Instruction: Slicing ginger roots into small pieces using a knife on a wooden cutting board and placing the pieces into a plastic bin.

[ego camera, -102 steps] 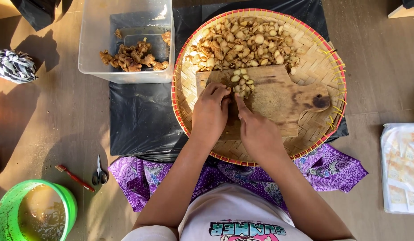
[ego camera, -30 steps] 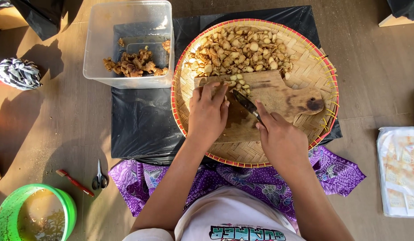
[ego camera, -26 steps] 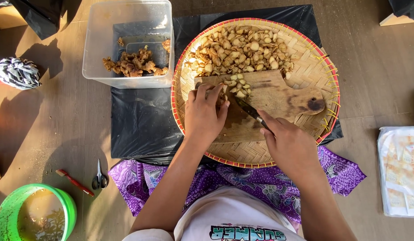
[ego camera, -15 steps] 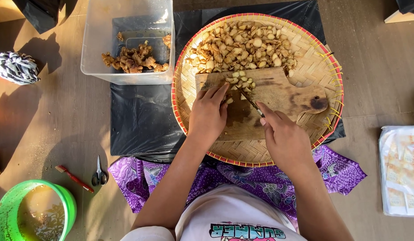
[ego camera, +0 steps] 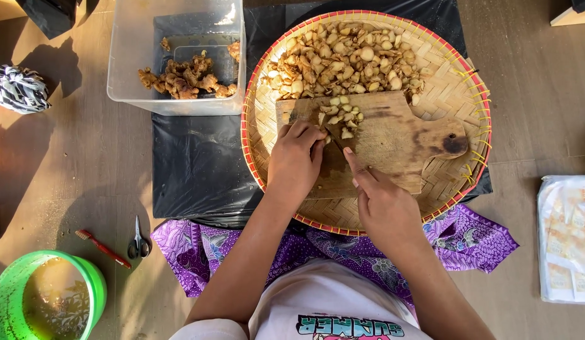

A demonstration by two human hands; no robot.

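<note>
On the wooden cutting board [ego camera: 393,141], inside the round woven tray [ego camera: 459,94]: left hand [ego camera: 295,160] curled, fingertips pressed down on a small piece at the board's left part, too hidden to make out. Right hand [ego camera: 384,208] closed around a knife handle, forefinger stretched along the dark blade [ego camera: 335,135], which angles far-left toward a little heap of cut slices [ego camera: 341,116] just beyond the left fingertips. Farther back on the tray, touching the board's far edge, a broad pile of pale brown chunks [ego camera: 346,60]. Left of the tray and just beside its rim, a clear plastic tub [ego camera: 128,94] holding a cluster of knobbly ginger roots [ego camera: 185,79] toward its near side. Under both, a black plastic sheet [ego camera: 198,164]. Near left corner: a green bucket [ego camera: 97,283] with murky brownish water. Between bucket and purple patterned cloth [ego camera: 198,249], a red toothbrush [ego camera: 103,247] and small scissors [ego camera: 139,239] on the wooden floor. Right edge: a white printed packet [ego camera: 566,239].
</note>
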